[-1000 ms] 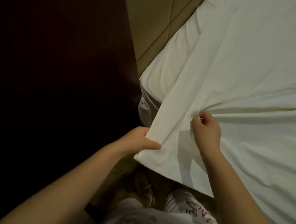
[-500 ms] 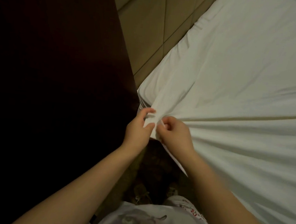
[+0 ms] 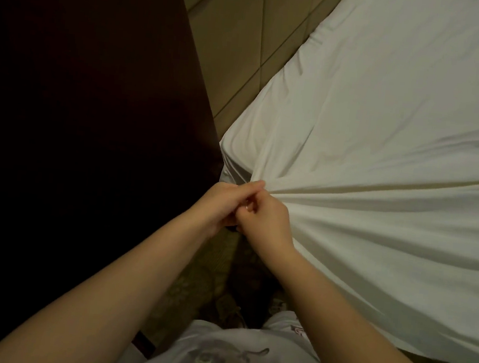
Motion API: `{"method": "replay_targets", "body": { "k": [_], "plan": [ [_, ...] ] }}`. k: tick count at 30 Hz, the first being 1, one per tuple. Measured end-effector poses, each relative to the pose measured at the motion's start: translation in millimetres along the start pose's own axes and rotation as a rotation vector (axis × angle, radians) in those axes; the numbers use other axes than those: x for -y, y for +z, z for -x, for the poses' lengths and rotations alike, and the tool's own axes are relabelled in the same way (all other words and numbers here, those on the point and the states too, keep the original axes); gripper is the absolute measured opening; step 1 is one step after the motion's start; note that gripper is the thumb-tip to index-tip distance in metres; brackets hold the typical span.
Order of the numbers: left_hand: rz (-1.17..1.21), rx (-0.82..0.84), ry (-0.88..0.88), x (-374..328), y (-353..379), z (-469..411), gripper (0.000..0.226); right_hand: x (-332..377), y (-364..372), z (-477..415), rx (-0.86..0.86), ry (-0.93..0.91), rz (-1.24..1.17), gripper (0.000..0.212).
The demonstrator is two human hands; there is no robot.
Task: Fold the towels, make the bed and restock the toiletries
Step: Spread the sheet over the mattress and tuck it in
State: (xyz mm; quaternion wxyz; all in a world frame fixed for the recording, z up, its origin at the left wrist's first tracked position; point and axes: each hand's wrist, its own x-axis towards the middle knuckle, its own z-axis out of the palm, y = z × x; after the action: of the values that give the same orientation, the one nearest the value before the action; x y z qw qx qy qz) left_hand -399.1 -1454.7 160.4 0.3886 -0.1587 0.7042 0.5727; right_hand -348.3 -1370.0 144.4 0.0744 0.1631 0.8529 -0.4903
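At the near corner of the bed, the left hand and right hand touch knuckle to knuckle, each grip closed on the bunched edge of the white sheet: the left pinches it with fingers reaching forward, the right is curled round it in a fist. From that corner the sheet fans out in taut creases across the bed. A dark wooden panel stands just beside the bed's corner, and tan padded panels run along its head edge.
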Motion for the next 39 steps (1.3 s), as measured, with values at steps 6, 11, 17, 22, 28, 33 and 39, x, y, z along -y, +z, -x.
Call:
{"method": "replay_targets", "body": {
  "k": [6, 11, 17, 22, 28, 33, 39],
  "plan": [
    [-0.049, -0.016, -0.01, -7.2, 4.8, -5.9, 0.022, -3.3, -0.4, 3.7, -0.03, 0.055, -0.096, 0.008],
    [-0.051, -0.024, -0.039, -7.3, 19.1, -16.1, 0.025, -7.1, -8.6, 11.8, -0.065, 0.057, -0.051, 0.009],
    [-0.465, 0.019, 0.023, 14.3, 19.7, -23.4, 0.015, -18.0, 4.3, 51.5, -0.241, 0.272, -0.255, 0.031],
    [-0.415, 0.159, 0.29, 2.4, 12.5, -3.4, 0.024, -24.6, 36.5, 84.3, -0.448, 0.451, -0.499, 0.017],
    [-0.318, -0.017, 0.093, 27.9, -44.3, -2.0, 0.026, -22.9, 61.1, 100.2, -0.476, 0.533, -0.84, 0.012],
    [-0.443, 0.203, 0.315, 38.4, -10.3, 28.6, 0.025, -27.1, 62.2, 105.4, -0.47, 0.644, -0.872, 0.013],
    [-0.41, 0.239, 0.351, 44.0, -4.8, 35.3, 0.029, -29.5, 67.9, 118.0, -0.705, 0.539, -1.419, 0.02]
  ]
}}
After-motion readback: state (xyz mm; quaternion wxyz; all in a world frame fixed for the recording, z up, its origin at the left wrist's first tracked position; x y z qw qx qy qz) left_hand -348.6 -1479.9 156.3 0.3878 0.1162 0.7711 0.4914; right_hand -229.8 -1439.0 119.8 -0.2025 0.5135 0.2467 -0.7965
